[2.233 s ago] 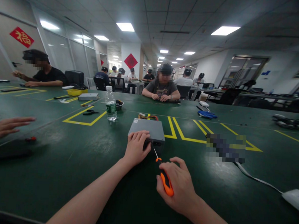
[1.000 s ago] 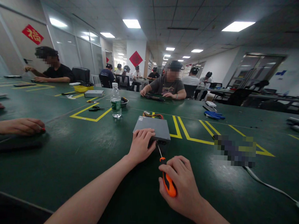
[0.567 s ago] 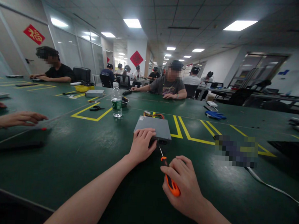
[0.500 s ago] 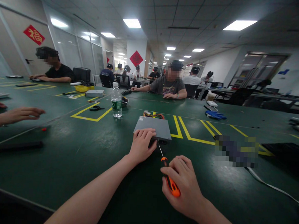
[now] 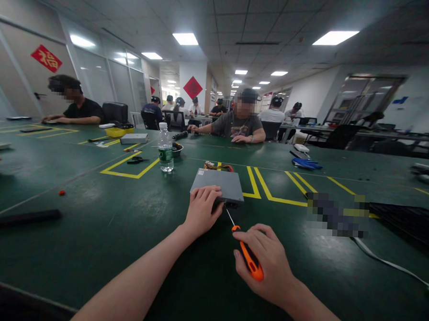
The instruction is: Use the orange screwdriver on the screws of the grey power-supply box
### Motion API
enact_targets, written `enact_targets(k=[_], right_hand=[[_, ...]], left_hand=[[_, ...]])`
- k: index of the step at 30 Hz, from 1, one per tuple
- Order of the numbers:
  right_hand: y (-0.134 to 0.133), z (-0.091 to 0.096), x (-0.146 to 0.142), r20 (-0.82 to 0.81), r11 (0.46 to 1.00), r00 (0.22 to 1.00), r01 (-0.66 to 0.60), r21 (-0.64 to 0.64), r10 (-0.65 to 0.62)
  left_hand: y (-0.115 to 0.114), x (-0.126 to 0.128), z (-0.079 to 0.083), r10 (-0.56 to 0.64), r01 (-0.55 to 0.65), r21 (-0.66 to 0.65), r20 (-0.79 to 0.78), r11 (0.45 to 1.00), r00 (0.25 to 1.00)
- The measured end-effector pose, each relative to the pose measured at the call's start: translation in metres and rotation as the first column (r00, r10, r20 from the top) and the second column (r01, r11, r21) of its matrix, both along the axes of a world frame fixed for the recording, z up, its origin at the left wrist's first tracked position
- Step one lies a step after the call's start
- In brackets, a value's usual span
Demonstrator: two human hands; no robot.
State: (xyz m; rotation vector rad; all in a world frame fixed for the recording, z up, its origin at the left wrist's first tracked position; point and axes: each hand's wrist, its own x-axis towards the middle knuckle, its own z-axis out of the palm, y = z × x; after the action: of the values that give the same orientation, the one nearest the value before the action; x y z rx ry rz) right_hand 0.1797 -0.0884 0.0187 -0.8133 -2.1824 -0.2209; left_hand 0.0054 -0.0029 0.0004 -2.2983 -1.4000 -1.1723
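Gripping an orange-handled, thin-shafted screwdriver [image 5: 246, 252], right hand [image 5: 269, 261]; draped unclenched over a boxy grey case [image 5: 228, 181], left hand [image 5: 204, 209].

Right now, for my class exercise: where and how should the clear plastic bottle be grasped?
I'd wrap a hand around the bottle at its green label, probably coming from the near left. It stands upright with a roughly round body, its cap on top, while the bowl sits close behind its right side.
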Motion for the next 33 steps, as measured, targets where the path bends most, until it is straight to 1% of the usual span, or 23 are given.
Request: enact_targets(k=[3, 8, 11, 20, 24, 28, 33], right_hand=[[0.001, 0.001, 0.008, -0.035, 0.997, 0.999, -0.024, 0.073, 0.027], [0.003, 0.001, 0.023, -0.073, 0.987, 0.997, 0.046, 0.152, -0.035], [0.004, 0.002, 0.026, -0.062, 0.986, 0.997, 0.059, 0.159, -0.050], [0.004, 0.001, 0.023, -0.041, 0.988, 0.997, 0.074, 0.137, -0.069], [0.001, 0.000, 0.017, -0.025, 0.986, 0.997, 0.082, 0.146, -0.079], [-0.004, 0.001, 0.009, 0.034, 0.985, 0.995, 0.084, 0.150, -0.090], [-0.007, 0.005, 0.006, 0.025, 0.984, 0.995, 0.097, 0.148, -0.102]], left_hand=[[0.000, 0.000, 0.000, -0.002, 0.002, -0.003, 0.000, 1.000, 1.000], [0.000, -0.001, 0.000, -0.013, 0.013, -0.007, -0.004, 1.000, 1.000], [0.000, -0.001, 0.001, -0.007, 0.007, -0.006, -0.006, 1.000, 1.000], [0.000, -0.001, 0.002, -0.009, 0.009, -0.005, -0.007, 1.000, 1.000], [0.000, -0.001, 0.002, -0.019, 0.019, -0.005, 0.003, 1.000, 1.000], [0.000, -0.001, 0.002, -0.018, 0.018, -0.005, 0.005, 1.000, 1.000], [0.000, -0.001, 0.001, -0.017, 0.017, 0.001, 0.012, 1.000, 1.000]])
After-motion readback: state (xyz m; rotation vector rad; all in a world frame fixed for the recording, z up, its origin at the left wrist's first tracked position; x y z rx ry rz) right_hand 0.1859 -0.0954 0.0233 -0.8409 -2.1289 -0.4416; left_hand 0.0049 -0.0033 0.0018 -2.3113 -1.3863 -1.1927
